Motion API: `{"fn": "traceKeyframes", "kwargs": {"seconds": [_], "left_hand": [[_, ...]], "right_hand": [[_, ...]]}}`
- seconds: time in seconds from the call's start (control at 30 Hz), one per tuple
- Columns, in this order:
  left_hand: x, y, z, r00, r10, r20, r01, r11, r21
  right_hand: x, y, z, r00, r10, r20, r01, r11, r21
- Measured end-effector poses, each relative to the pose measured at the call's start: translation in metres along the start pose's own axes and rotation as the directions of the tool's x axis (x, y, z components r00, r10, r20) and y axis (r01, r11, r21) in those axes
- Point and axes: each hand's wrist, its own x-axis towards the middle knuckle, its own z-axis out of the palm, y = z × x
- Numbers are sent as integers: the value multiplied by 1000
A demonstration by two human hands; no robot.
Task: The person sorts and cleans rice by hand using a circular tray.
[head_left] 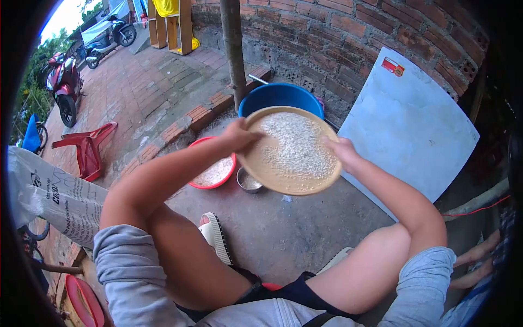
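Note:
A round, shallow tan winnowing tray (256, 162) is held up in front of me, over the blue basin and the concrete floor. Whitish, flaky grain (298, 143) is spread across its middle and right side. On the tray's left rim, my left hand (241, 136) is closed. My right hand (342, 153) grips the opposite rim. Beneath and to the left sits a red basin (233, 170) with pale grain in it. A small metal bowl (249, 182) stands beside it, partly covered by the tray. Behind the tray is the large blue basin (283, 94), whose inside is mostly hidden.
A white board (408, 120) leans by the brick wall (338, 41) at the right. A wooden post (233, 54) rises behind the basins. At left are a printed white sack (65, 196) and a red plastic stool (88, 150). Another person's arm (479, 259) shows at far right.

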Motion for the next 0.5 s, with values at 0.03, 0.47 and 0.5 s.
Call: {"fn": "traceKeyframes", "kwargs": {"seconds": [0.03, 0.47, 0.5], "left_hand": [[8, -13, -13, 1000, -12, 12, 13, 994, -112], [-10, -11, -6, 998, -60, -23, 59, 998, -27], [-1, -21, -19, 996, -83, -26, 81, 995, -51]], "right_hand": [[-11, -9, 16, 988, -135, 73, 143, 982, -126], [-11, -11, 18, 972, -231, -39, 206, 923, -325], [-14, -11, 28, 938, -347, 16, 316, 835, -451]]}}
